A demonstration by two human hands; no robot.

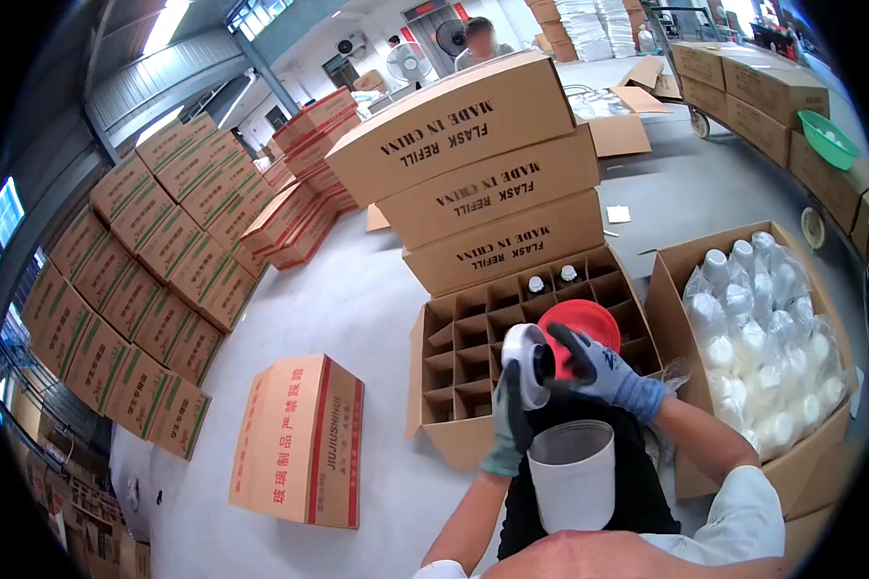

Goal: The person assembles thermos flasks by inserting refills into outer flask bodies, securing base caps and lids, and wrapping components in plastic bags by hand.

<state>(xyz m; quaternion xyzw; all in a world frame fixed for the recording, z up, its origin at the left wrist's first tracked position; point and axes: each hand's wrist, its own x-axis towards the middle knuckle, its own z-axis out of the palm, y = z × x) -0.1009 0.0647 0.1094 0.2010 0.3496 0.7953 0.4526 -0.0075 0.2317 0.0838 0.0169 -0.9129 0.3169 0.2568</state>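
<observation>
My left hand (512, 415), in a grey-and-black work glove, is closed around a short, round white piece with a dark part (524, 362); blur hides its exact kind. Beside its dark side, my right hand (597, 372), gloved too, has its thumb and fingers apart; whether it touches the piece I cannot tell. A red plastic bowl (599, 318) sits behind my right hand on the divided carton (473, 429). Two white-capped bottles (537, 286) stand in that carton's far cells. Between my legs is a white bucket (574, 482).
An open carton (681, 289) of bagged white bottles (763, 357) stands at right. Stacked "FLASK REFILL" cartons (492, 179) rise ahead. A closed carton (294, 439) lies at left, before tall box stacks (154, 261). A loaded trolley (758, 96) and another person (480, 43) are farther back.
</observation>
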